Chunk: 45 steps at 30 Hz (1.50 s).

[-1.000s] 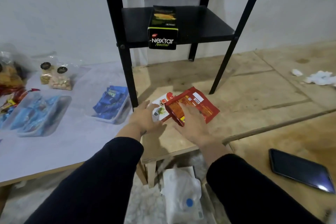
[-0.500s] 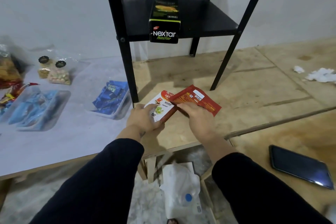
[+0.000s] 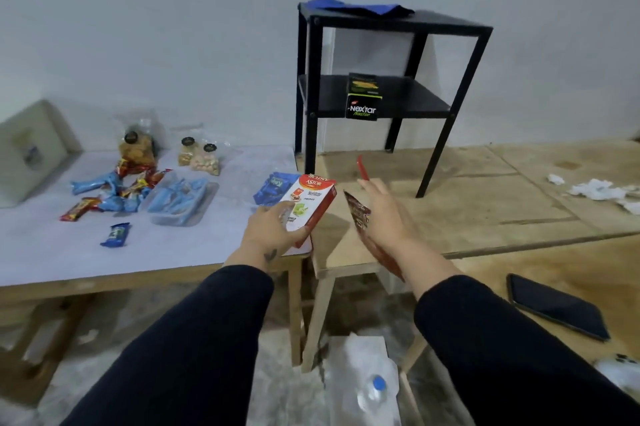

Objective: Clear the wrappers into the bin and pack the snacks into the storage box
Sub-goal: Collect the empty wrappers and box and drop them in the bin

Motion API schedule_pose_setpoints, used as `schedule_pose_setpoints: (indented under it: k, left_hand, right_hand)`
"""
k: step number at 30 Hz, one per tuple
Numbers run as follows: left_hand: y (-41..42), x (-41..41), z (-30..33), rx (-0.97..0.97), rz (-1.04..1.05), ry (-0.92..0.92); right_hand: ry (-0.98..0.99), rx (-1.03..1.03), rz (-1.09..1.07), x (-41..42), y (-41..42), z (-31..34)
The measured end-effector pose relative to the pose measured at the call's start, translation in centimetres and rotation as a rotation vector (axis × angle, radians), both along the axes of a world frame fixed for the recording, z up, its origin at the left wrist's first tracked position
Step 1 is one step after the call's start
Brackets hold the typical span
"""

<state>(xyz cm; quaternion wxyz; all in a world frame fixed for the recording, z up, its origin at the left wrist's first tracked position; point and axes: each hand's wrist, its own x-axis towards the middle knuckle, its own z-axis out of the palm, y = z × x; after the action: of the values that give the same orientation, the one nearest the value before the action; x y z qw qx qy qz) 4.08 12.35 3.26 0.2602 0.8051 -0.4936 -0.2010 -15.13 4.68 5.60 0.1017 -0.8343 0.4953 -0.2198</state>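
Observation:
My left hand (image 3: 273,231) grips a white and red Astor box (image 3: 310,204), lifted above the gap between the two tables. My right hand (image 3: 382,214) holds a red flat wrapper (image 3: 360,218) edge-on, to the right of the box. Several blue and red snack packs (image 3: 114,193) lie scattered on the white-topped table (image 3: 52,252), beside clear trays of blue packs (image 3: 180,200) and small bags of nuts (image 3: 204,159). A pale storage box (image 3: 27,152) stands at the far left. A white bag (image 3: 363,380) with a bottle sits on the floor between my arms.
A black shelf stand (image 3: 391,90) rises on the wooden platform (image 3: 485,204), with a Nextar box (image 3: 362,102) on its lower shelf and a blue cloth (image 3: 360,8) on top. A dark phone (image 3: 554,304) lies at the right. Crumpled white tissues (image 3: 595,188) lie far right.
Both hands lifted and moved apart, the left carrying the Astor box leftward and the right turning the red wrapper upright. The view rose, revealing more of the left table and the stand's top.

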Motion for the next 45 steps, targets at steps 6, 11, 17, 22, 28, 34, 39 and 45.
schedule_pose_setpoints:
  k: [6, 11, 17, 22, 28, 34, 39, 45]
  left_hand:
    - [7.4, 4.7, 2.7, -0.035, 0.194, 0.004]
    - [14.6, 7.8, 3.7, -0.044, 0.436, 0.000]
    - [25.7, 9.9, 2.5, -0.065, 0.700, 0.029]
    - [35.6, 11.8, 1.3, -0.024, 0.911, 0.011]
    - [46.2, 16.4, -0.8, -0.010, 1.131, 0.011]
    - [54.3, 23.1, -3.1, 0.011, 1.250, -0.003]
    - [59.9, 28.9, -5.0, 0.039, 1.288, 0.034]
    - [63.9, 36.3, -7.7, 0.074, 1.311, 0.111]
  right_hand:
    - [-0.106, 0.158, 0.098, 5.9, 2.7, 3.4]
    - [-0.150, 0.363, 0.256, 11.3, 5.4, 5.3]
    - [-0.240, 0.612, 0.508, 17.6, 11.9, 4.1]
    - [-0.180, 0.650, 0.736, 24.0, 19.4, 2.7]
    - [-0.124, 0.770, 0.912, 33.7, 28.8, 0.6]
    - [-0.086, 0.837, 0.995, 43.7, 37.4, -1.2]
    - [-0.021, 0.894, 1.005, 51.2, 43.6, -3.4]
    - [0.048, 0.903, 1.013, 59.3, 48.0, -5.8]
